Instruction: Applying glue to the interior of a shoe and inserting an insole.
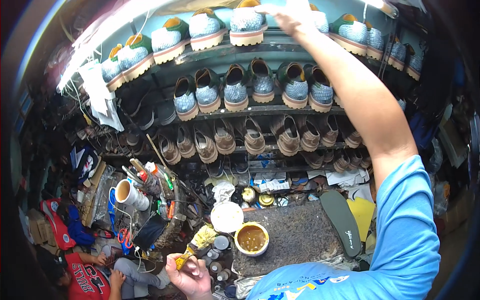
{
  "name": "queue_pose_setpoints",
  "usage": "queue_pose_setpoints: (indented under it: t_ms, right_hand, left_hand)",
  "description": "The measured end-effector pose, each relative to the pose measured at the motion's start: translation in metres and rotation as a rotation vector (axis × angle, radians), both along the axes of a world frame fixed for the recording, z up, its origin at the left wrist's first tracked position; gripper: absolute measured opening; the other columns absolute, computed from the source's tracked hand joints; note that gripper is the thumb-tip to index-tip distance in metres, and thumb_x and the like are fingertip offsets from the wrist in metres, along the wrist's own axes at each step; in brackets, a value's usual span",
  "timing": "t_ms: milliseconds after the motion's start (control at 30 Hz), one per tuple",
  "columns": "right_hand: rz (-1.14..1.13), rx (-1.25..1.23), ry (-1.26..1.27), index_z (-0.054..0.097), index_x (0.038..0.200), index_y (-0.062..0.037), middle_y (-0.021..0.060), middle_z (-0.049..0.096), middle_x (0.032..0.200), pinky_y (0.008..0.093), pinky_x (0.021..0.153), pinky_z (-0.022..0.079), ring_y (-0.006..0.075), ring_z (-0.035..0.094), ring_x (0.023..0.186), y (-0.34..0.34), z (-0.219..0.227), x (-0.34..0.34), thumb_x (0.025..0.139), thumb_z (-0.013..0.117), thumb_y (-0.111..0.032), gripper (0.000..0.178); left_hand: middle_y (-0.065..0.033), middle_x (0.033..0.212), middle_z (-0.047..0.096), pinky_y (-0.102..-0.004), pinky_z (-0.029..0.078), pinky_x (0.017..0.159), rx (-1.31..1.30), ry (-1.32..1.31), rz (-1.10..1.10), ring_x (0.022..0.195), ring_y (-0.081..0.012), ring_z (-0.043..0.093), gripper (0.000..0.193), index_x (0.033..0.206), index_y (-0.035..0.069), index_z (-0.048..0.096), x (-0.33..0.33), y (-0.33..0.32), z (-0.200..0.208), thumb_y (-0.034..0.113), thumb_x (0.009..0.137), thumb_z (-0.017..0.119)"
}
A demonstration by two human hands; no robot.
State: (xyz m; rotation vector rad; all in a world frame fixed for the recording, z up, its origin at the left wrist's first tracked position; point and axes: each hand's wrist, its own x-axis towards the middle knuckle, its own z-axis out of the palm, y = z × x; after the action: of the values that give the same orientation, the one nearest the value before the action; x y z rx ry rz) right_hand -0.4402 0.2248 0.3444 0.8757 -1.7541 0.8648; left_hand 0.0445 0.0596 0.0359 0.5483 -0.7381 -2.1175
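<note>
My left hand (194, 276), low in the head view, is closed round the yellow handle of a brush (204, 237). Its bristles are coated in thick yellowish stuff and point up and to the right. My right arm stretches up to the top shelf, where my right hand (286, 19) has its fingers extended beside a blue-grey, scale-textured shoe (247, 20). Bright lamp light washes out part of that hand. A tub of brown, glue-like liquid (251, 239) stands on a dark, rough work block (295, 235). Touching its upper left is a round white lid (227, 217).
Shelves hold rows of blue-grey shoes (236, 92) and brown shoes (254, 135). A dark green insole (341, 222) lies on the block's right side. Left are a tool-cluttered stand (165, 220), a white cup (132, 195) and a seated person in red (85, 275). Bottles (216, 266) stand near my left hand.
</note>
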Motion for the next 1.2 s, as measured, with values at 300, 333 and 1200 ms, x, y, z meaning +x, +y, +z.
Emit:
queue_pose_setpoints:
  t_ms: [300,333,1200]
  right_hand:
    - [-0.262,0.274,-0.159,0.070,0.114,-0.0026,0.0165,0.074,0.103,0.0407,0.079,0.057,0.0303,0.070,0.089,0.105,-0.001,-0.076,0.088,0.067,-0.010,0.027]
    - [-0.121,0.134,-0.075,0.068,0.113,-0.0021,0.0141,0.073,0.103,0.0400,0.077,0.057,0.0294,0.070,0.087,0.113,-0.004,-0.067,0.089,0.065,-0.007,0.025]
    - [0.104,0.411,0.402,0.068,0.099,0.0000,0.0173,0.071,0.098,0.0430,0.080,0.054,0.0345,0.068,0.090,0.167,-0.036,0.056,0.085,0.072,-0.001,0.015]
  left_hand:
    - [-0.0074,0.074,0.061,-0.0254,0.041,0.046,-0.166,-0.027,-0.103,0.054,-0.0118,0.050,0.034,0.110,0.006,0.060,-0.013,0.016,-0.017,0.036,0.099,0.073]
    - [-0.0051,0.076,0.061,-0.0241,0.040,0.047,-0.228,0.005,-0.120,0.056,-0.0107,0.051,0.028,0.113,0.006,0.062,-0.019,0.021,-0.012,0.032,0.104,0.069]
    - [-0.0040,0.073,0.057,-0.0201,0.038,0.045,-0.539,-0.325,0.070,0.055,-0.0086,0.053,0.035,0.110,0.004,0.060,-0.050,0.045,0.004,0.039,0.107,0.063]
